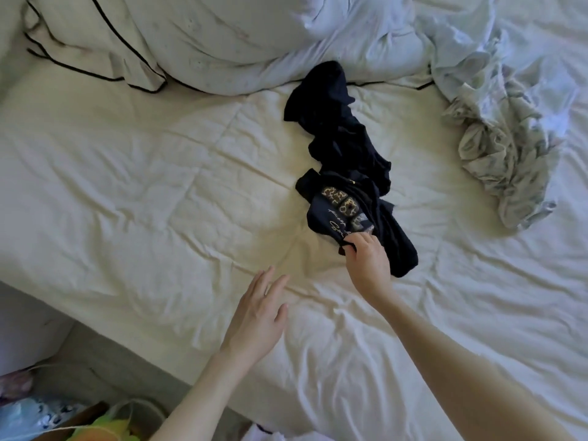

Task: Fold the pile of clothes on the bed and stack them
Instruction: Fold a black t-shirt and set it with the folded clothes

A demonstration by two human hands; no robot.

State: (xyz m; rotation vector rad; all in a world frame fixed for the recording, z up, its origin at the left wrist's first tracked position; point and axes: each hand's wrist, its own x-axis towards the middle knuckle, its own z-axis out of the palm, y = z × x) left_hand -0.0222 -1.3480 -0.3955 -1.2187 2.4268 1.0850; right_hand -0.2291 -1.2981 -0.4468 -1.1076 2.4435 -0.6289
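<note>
Rumpled cream bed [133, 192] fills the view, w/ a pillow [95, 43] and duvet [254, 36] bunched at the far side. Dark top [346, 148] lies mid-bed in a twisted strip, leopard print showing near its close end. Right hand [367, 259] pinches that near edge; left hand [257, 310] hovers spread over the sheet, holding nothing. A floral garment [506, 148] sits crumpled well apart, to the right.

Risks, imo: pulling by one corner only prob drags the top along still twisted, so the fold comes out lopsided. A thin pinch could slip off the fabric. Sheet wrinkles may catch it too.
</note>
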